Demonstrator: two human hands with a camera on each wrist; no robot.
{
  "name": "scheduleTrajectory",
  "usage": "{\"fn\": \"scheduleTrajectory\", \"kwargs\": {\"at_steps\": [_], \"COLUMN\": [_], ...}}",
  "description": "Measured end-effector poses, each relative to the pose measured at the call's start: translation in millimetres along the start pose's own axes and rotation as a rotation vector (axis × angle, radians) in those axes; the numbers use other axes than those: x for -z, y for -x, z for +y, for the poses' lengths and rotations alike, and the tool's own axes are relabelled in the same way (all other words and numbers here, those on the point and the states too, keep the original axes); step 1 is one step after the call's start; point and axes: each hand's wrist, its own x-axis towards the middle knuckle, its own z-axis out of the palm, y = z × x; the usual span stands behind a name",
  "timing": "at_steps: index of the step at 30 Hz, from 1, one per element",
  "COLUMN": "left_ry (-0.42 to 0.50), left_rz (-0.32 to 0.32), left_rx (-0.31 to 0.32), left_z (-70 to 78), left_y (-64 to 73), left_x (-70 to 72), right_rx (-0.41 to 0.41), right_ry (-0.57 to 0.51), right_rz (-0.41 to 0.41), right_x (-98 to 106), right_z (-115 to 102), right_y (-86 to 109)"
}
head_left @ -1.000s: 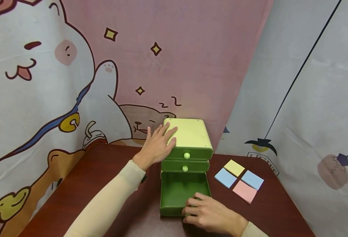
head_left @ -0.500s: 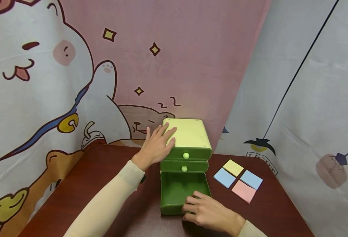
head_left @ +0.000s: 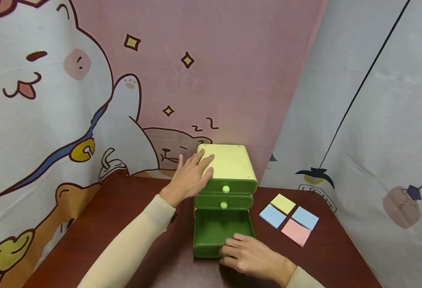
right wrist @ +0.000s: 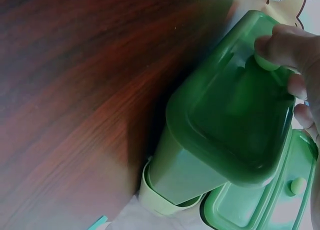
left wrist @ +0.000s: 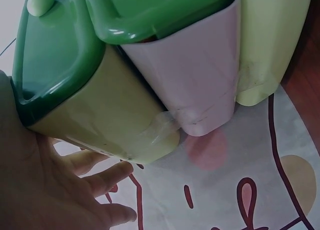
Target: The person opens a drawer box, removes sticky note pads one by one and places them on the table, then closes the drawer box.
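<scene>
A small desktop drawer unit (head_left: 229,160) with a pale yellow top and green drawer fronts stands on the table. My left hand (head_left: 191,178) rests on its top at the left side, fingers spread and straight. The bottom drawer (head_left: 207,251) is pulled out, and its visible inside holds nothing. My right hand (head_left: 252,258) holds its front: in the right wrist view the thumb lies on the round knob (right wrist: 268,65) and the fingers bend over the upper edge. The two upper drawers, with light green knobs, are closed.
Right of the unit lie sticky-note pads: one yellow (head_left: 283,204), two blue, including the left blue pad (head_left: 273,216), and one pink (head_left: 296,232). The dark red-brown table (head_left: 135,200) ends against a cartoon-printed cloth (head_left: 232,80) behind and at the sides.
The bottom drawer has slid slightly inward, its front edge moving away from me with my right hand on it. My left hand stays on the top of the unit.
</scene>
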Motion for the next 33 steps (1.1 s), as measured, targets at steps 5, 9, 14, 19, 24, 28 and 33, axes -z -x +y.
{"fn": "scheduleTrajectory", "kwargs": {"at_steps": [5,9,14,19,24,28,33], "left_ry": [-0.008,-0.003,0.008,0.014,0.018,0.026,0.017], "left_rz": [-0.009,-0.001,-0.004,-0.008,-0.003,-0.001,-0.007], "left_rx": [0.002,-0.003,-0.004,0.003,0.0,-0.004,-0.001], "left_z": [0.7,1.2,1.7,0.9,1.2,2.2,2.6], "left_y": [0.7,0.6,0.6,1.6,2.6,2.2,1.4], "left_x": [-0.4,0.1,1.0,-0.3,-0.4,0.5,1.0], "right_rx": [0.0,-0.022,-0.095,-0.113,-0.131,-0.166,-0.232], "right_ry": [0.016,0.02,-0.028,-0.013,0.043,0.08,0.097], "right_rz": [0.025,0.016,-0.023,-0.012,-0.008,0.0,0.017], "right_x": [-3.2,-6.9,-8.2,-14.0,-20.0,-23.8,-26.9], "right_z": [3.5,6.1,6.1,7.2,9.6,10.5,9.9], "right_y": [0.2,1.3,2.4,2.3,2.6,3.3,1.3]}}
